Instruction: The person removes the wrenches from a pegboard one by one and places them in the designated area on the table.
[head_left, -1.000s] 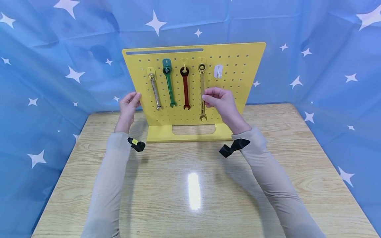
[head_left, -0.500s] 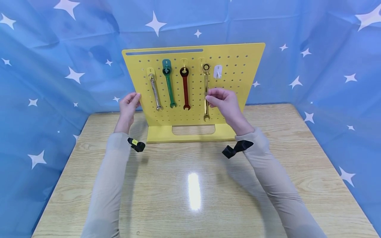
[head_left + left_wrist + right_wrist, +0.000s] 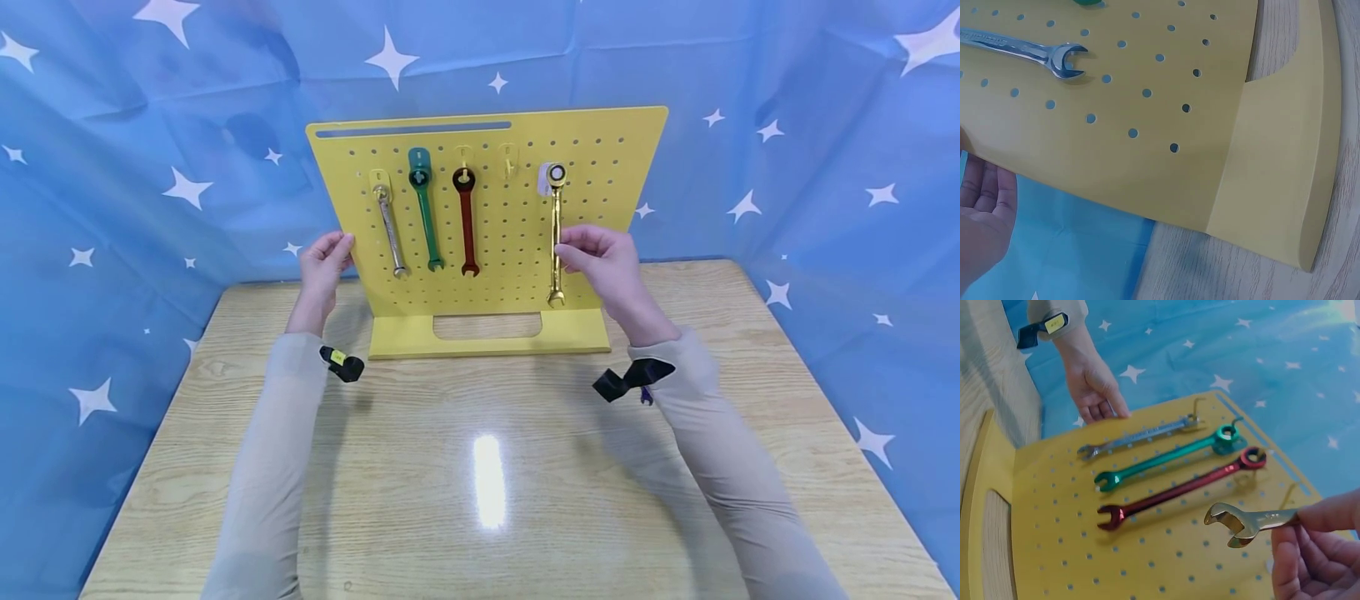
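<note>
My right hand pinches a gold combination wrench between thumb and fingers, mid-shaft. It is upright, ring end up, in front of the white hook; the right wrist view shows its open jaw end apart from the yellow pegboard. Whether the ring touches the hook is unclear. With thumb and fingers at the board's left edge, my left hand holds the pegboard. Silver, green and red wrenches hang on their hooks.
Right of the red wrench, a yellow hook shows bare. The pegboard's base stands on a wooden table. Part of a dark purple tool shows beside my right sleeve. A blue star-patterned curtain surrounds the table.
The gold wrench has come off the yellow hook and moved right with my right hand, to the white hook. The dark purple tool has come into sight. My left hand stays put.
</note>
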{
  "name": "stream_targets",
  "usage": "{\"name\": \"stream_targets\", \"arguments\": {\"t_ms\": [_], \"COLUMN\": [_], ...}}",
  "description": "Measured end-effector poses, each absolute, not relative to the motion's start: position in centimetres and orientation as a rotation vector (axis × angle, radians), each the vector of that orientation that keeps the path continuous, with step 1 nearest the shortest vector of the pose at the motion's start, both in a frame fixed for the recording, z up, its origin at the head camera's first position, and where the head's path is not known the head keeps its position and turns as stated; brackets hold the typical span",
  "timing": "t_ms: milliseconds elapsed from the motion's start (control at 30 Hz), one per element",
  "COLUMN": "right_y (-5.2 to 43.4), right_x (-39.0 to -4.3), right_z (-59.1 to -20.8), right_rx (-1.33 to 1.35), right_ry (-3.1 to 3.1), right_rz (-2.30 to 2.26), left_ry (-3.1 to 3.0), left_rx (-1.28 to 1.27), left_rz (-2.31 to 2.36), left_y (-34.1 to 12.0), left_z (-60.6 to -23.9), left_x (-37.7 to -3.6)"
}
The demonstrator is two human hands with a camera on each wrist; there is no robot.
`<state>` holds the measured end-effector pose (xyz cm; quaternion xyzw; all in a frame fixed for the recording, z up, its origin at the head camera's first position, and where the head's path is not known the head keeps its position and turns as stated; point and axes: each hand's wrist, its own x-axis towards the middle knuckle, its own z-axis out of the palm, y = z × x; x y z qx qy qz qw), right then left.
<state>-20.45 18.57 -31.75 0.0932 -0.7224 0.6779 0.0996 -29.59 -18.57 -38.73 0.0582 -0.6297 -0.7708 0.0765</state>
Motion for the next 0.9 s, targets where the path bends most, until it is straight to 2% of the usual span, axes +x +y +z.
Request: {"name": "stream_targets", "arguments": {"t_ms": [367,900], "right_y": [22.3,27.1], "right_x": [-19.5,-18.1], "right_z": [-31.5,-33.0], "right_rx": [0.246,0.143], "right_ry": [-2.043,-2.064], "right_rz": [2.068,2.021], "left_ry": [-1.870,-1.850], "left_rx": [0.150,0.149], "left_rz": [-2.312,-2.321], "left_y": [-18.5,-18.6], "left_z": [-38.8,-38.9], "left_x": [-29.8,-29.7]}}
